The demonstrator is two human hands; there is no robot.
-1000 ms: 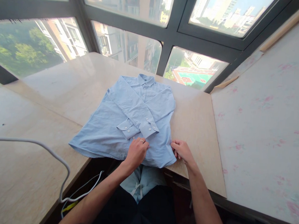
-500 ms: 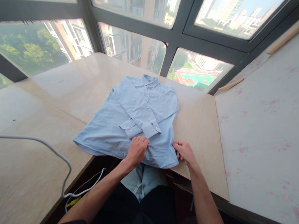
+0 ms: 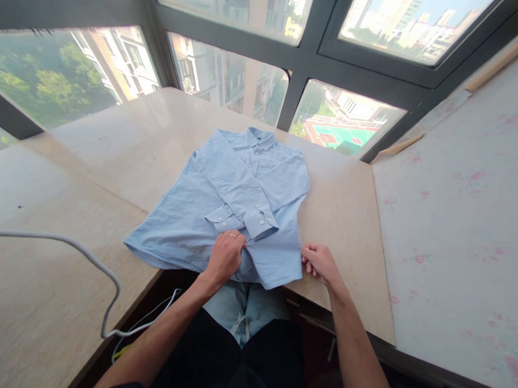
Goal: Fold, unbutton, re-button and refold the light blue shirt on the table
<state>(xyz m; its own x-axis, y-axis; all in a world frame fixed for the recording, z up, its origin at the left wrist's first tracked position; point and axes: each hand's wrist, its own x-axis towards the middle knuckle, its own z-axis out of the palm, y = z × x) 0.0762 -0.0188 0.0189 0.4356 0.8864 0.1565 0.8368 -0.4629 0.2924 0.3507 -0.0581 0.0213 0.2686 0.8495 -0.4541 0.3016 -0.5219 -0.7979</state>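
A light blue button-up shirt (image 3: pixel 250 188) lies front up, its collar toward the window and its sleeves crossed over the chest. Both buttoned cuffs rest near the middle of the lower half. My left hand (image 3: pixel 227 255), with a ring on one finger, is closed on the fabric just below the cuffs, and a crease runs down from it. At the shirt's right edge, my right hand (image 3: pixel 319 262) pinches the side seam with thumb and curled fingers. The hem hangs slightly over the front edge of the surface, above my lap.
The shirt lies on a beige stone-like ledge (image 3: pixel 345 210). A thick white cable (image 3: pixel 78 247) crosses the left part and drops over the front edge. Dark window frames (image 3: pixel 245 43) stand behind, and a floral-papered wall (image 3: pixel 457 227) bounds the right side.
My left hand has moved a little to the left, drawing the fabric with it. The lower right corner of the shirt has shifted inward. My right hand has stayed nearly in place.
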